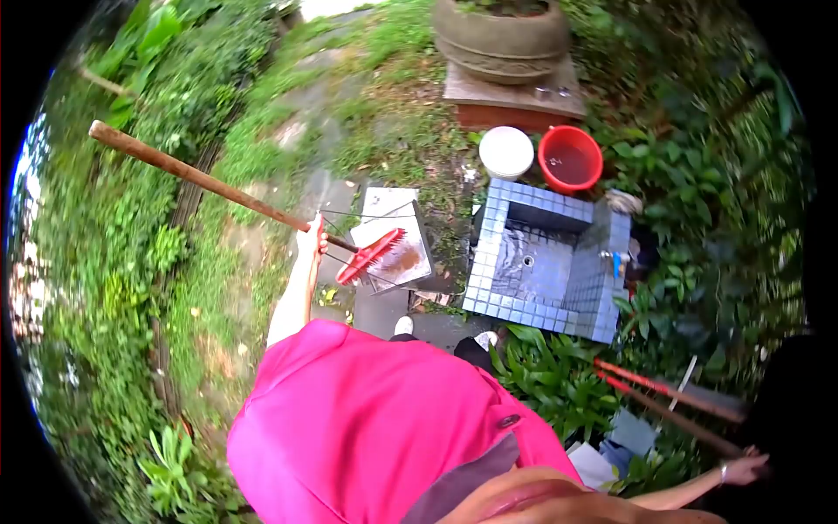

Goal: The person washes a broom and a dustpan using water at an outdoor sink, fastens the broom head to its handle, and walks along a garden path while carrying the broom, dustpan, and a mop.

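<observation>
My left hand (316, 237) is stretched out ahead, closed round the wooden handle of a rake (371, 255). The rake's red toothed head is over a pale slab (393, 201) with a brown patch, and its handle slants up to the left. Thin dark wires or rods cross around the head; what they belong to is unclear. At the lower right, my right hand (745, 469), with a white band at the wrist, closes at the end of a long wooden handle (690, 425) with a red tip. A second red-and-wood handle (650, 382) lies alongside. Shadow partly hides those fingers.
A blue-tiled basin (489, 297) with a blue-handled tap (617, 262) stands right of the slab. Behind it are a white bucket (506, 153) and a red bucket (572, 179) holding liquid. A large planter (502, 44) rests on a plinth. Plants border both sides.
</observation>
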`<state>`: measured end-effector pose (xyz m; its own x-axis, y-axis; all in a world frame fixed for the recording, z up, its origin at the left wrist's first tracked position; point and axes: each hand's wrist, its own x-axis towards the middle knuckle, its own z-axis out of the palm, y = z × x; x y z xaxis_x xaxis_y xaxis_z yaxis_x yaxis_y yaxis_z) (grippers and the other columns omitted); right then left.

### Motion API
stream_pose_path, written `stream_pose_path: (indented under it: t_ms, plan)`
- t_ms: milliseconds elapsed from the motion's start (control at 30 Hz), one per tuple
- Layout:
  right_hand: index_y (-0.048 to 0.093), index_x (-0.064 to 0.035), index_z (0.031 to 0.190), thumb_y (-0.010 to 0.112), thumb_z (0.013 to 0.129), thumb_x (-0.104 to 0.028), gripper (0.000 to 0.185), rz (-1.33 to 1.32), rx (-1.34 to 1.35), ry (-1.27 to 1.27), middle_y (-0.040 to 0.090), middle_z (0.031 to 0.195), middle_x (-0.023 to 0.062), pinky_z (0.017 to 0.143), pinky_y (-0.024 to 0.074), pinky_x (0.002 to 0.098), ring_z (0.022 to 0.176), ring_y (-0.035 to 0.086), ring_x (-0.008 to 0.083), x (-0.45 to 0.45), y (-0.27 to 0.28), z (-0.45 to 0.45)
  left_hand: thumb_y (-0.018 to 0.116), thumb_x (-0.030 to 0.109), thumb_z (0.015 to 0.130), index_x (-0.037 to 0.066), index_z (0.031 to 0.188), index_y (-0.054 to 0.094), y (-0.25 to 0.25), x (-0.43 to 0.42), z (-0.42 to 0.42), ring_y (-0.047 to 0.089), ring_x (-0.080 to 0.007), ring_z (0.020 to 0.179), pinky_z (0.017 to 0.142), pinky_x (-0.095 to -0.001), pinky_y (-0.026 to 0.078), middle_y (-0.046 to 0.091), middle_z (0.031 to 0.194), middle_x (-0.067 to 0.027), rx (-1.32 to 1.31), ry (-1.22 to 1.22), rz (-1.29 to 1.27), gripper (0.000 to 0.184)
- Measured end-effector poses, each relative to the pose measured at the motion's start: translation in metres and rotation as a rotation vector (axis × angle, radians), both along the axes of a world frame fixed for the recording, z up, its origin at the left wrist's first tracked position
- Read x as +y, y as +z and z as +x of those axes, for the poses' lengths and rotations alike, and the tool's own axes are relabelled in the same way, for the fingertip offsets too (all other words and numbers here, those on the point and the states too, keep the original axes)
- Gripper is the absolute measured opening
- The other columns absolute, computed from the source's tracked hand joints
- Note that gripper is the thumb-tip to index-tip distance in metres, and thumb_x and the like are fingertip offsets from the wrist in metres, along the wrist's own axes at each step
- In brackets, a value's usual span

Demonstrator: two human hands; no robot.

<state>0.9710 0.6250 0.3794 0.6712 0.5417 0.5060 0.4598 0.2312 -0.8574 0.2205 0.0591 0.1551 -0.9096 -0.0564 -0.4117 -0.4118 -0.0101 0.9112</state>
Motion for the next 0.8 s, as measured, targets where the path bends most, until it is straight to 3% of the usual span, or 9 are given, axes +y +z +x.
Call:
stream_pose_path:
  t_ms: [33,100,133,233,300,433,500,633,800]
  plan:
    - [0.056,0.0089,0.105,0.054,0.09,-0.016,0.029,0.106,0.078,0.073,0.062,0.083,0.0151,0.071,0.0516,0.0358,0.072,0.059,0.0237,-0.015,0.006,-0.03,0.068,0.035,0.08,0.014,0.067,0.045,-0.004,-0.026,0.007,0.032,-0.006,0.033,0.03,-0.021,0.022,0.042,0.047,0.0029,-0.007,0.044,0.0,0.034]
    - [0.055,0.0102,0.095,0.061,0.086,-0.014,0.027,0.338,0.027,0.317,0.058,0.068,0.0127,0.056,0.0503,0.03,0.057,0.054,0.0184,-0.022,-0.015,-0.034,0.068,0.035,0.08,0.014,0.067,0.046,-0.014,-0.08,0.023,0.032,-0.0058,0.033,0.03,-0.021,0.022,0.042,0.047,0.003,-0.018,0.126,-0.007,0.033]
    - [0.054,0.0093,0.089,0.061,0.087,-0.016,0.026,0.373,0.025,0.451,0.057,0.069,0.0124,0.057,0.0508,0.0304,0.058,0.054,0.0188,-0.032,-0.016,-0.062,0.068,0.035,0.081,0.014,0.067,0.046,-0.019,-0.099,0.025,0.032,-0.0057,0.033,0.03,-0.021,0.022,0.042,0.048,0.0031,-0.023,0.163,-0.014,0.033]
    - [0.054,0.0117,0.081,0.061,0.086,-0.014,0.027,0.266,0.029,0.391,0.061,0.073,0.0172,0.058,0.0559,0.0333,0.063,0.061,0.024,-0.087,-0.013,-0.158,0.068,0.034,0.081,0.014,0.068,0.046,-0.027,-0.166,0.03,0.032,-0.0054,0.033,0.03,-0.0209,0.022,0.041,0.048,0.0033,-0.025,0.247,-0.033,0.032]
    - [0.051,0.0114,0.081,0.061,0.085,-0.015,0.029,0.237,0.035,0.572,0.06,0.072,0.0187,0.055,0.0554,0.0328,0.058,0.059,0.0228,-0.119,-0.016,-0.211,0.068,0.034,0.081,0.014,0.068,0.046,-0.032,-0.213,0.024,0.032,-0.0052,0.033,0.03,-0.0208,0.022,0.041,0.048,0.0035,-0.026,0.289,-0.043,0.032]
    - [0.046,0.0095,0.081,0.059,0.086,-0.014,0.027,0.125,0.131,0.507,0.054,0.063,0.0162,0.046,0.047,0.0312,0.05,0.049,0.0193,-0.239,-0.014,-0.39,0.068,0.033,0.081,0.014,0.068,0.047,-0.044,-0.308,-0.007,0.032,-0.0048,0.033,0.03,-0.0207,0.022,0.041,0.048,0.0038,-0.016,0.333,-0.054,0.031]
    - [0.043,0.005,0.075,0.058,0.086,-0.014,0.026,0.162,0.198,0.768,0.05,0.059,0.0127,0.041,0.0426,0.0292,0.048,0.044,0.0172,-0.281,-0.031,-0.447,0.068,0.033,0.081,0.014,0.068,0.047,-0.047,-0.357,-0.035,0.032,-0.0046,0.033,0.03,-0.0206,0.022,0.041,0.048,0.0039,-0.014,0.334,-0.057,0.031]
    - [0.039,-0.0012,0.07,0.055,0.088,-0.017,0.029,0.044,0.179,0.947,0.046,0.054,0.0076,0.04,0.0396,0.0253,0.045,0.042,0.0128,-0.388,-0.039,-0.6,0.068,0.032,0.081,0.014,0.069,0.048,-0.056,-0.44,-0.076,0.032,-0.0043,0.033,0.03,-0.0205,0.022,0.041,0.048,0.0042,-0.016,0.355,-0.074,0.03]
    - [0.045,-0.005,0.077,0.051,0.091,-0.017,0.02,-0.188,0.171,1.369,0.041,0.052,-0.0004,0.038,0.0307,0.0221,0.043,0.037,0.0074,-0.45,-0.069,-0.738,0.068,0.029,0.081,0.013,0.072,0.05,-0.054,-0.515,-0.11,0.033,-0.0033,0.034,0.03,-0.0197,0.022,0.042,0.049,0.0044,-0.037,0.405,-0.133,0.026]
